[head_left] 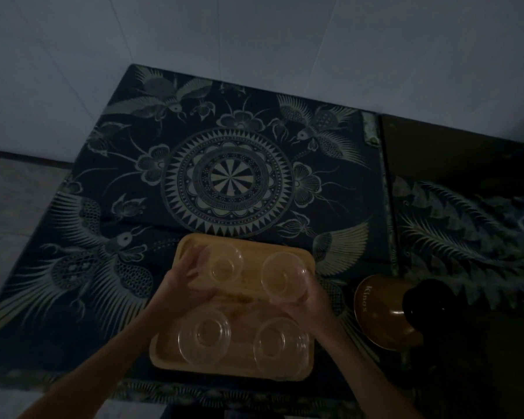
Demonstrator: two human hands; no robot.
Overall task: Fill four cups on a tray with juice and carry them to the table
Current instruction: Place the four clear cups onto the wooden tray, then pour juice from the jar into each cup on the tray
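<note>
A wooden tray (248, 368) lies on a table under a dark patterned cloth (127, 164). Several clear, empty glass cups stand on it. My left hand (183, 284) wraps the side of the far left cup (223, 264). The far right cup (283, 278) sits in the fingers of my right hand (304, 300). Nearer to me stand the near left cup (204, 335) and the near right cup (280, 344), both untouched. To the right of the tray a brown jug (381, 309) with a black lid lies low in the dim light.
The room is dark. A pale tiled wall rises behind the table, and grey floor shows at the far left. A second patterned cloth (466, 237) covers a surface at the right, behind the jug.
</note>
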